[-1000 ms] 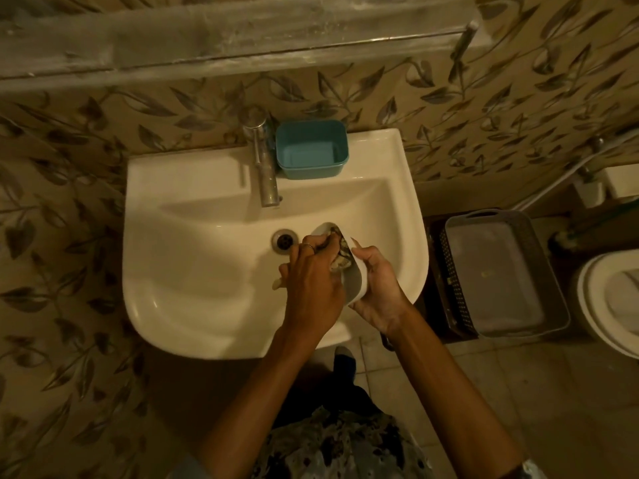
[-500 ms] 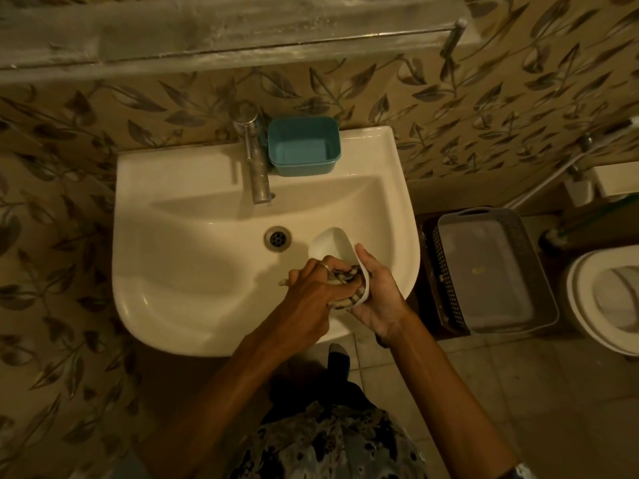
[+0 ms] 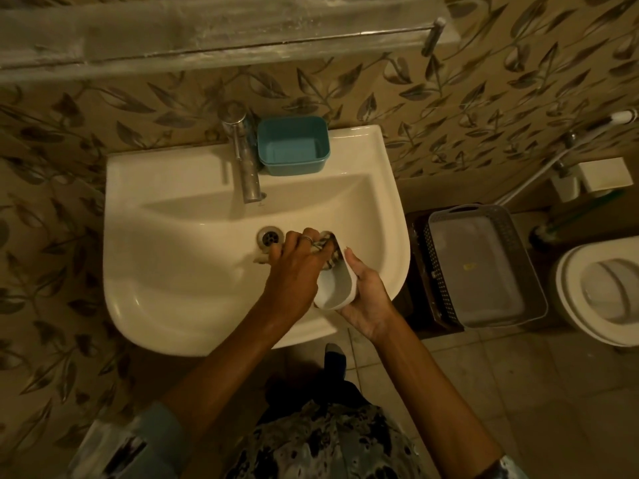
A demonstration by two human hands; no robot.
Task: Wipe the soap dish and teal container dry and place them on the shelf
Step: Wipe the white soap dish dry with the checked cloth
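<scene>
The right hand is clasping the soap dish; the left hand is clenching a cloth inside it. Hard rubbing risks slipping the dish from the fingers into the washbasin beneath them.

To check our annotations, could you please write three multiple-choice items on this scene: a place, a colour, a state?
1. Where is the teal container? A in the basket; B on the sink rim beside the tap; C on the shelf.
2. The soap dish's colour? A white; B teal; C black.
3. The left hand? A on the tap; B empty; C gripping a cloth in the dish.
Answers: B, it sits by the tap; A, white in the right hand; C, fingers curl round the cloth.
</scene>
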